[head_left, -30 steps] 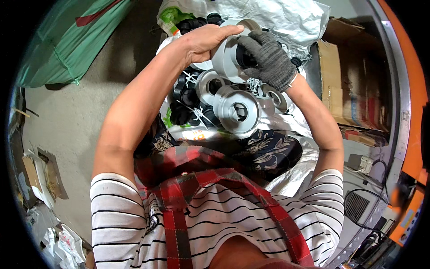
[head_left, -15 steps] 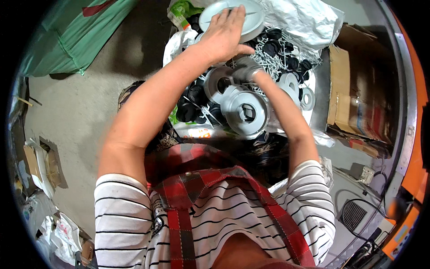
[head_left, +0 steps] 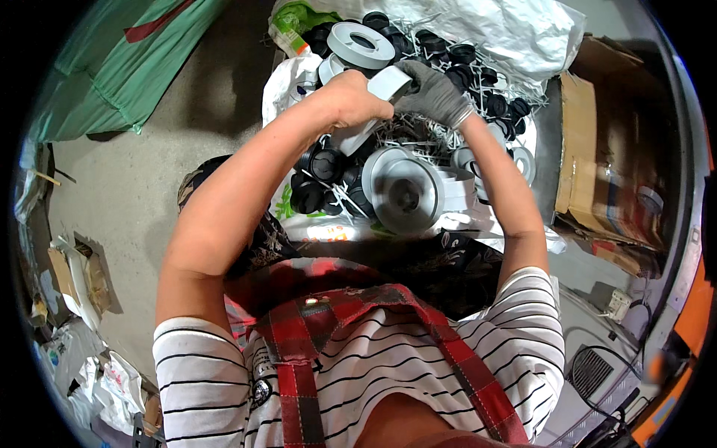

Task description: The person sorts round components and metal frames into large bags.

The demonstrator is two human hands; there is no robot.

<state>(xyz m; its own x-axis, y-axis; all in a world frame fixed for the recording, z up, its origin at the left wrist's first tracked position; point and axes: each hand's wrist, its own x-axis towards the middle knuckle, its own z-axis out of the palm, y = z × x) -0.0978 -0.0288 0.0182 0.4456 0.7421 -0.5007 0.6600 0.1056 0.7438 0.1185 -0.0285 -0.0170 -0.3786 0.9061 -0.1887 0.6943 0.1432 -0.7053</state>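
My bare left hand (head_left: 349, 101) is closed round a light grey plastic part (head_left: 389, 84), which looks like a round piece seen edge-on. On the part's right end, my right hand (head_left: 435, 95), in a dark grey glove, has its fingers closed; some fingertips are hidden behind it. Just beyond my hands, a flat grey plastic ring (head_left: 361, 45) lies on the pile. Nearer to me sits a grey stepped, flanged piece (head_left: 404, 193) with a dark hole in its middle. Black round caps (head_left: 326, 165) and thin grey sprue-like sticks (head_left: 345, 198) lie around both.
White plastic sheeting (head_left: 515, 37) lies under and behind the pile. At the right stands an open cardboard box (head_left: 579, 149). A green cloth (head_left: 123, 71) hangs at the far left, and plastic bags (head_left: 112, 392) lie at the lower left. A black cable (head_left: 597, 351) runs at lower right.
My left hand has come down off a grey disc at the top of the pile and now grips a part. My right hand, blurred before, has moved up to the same part.
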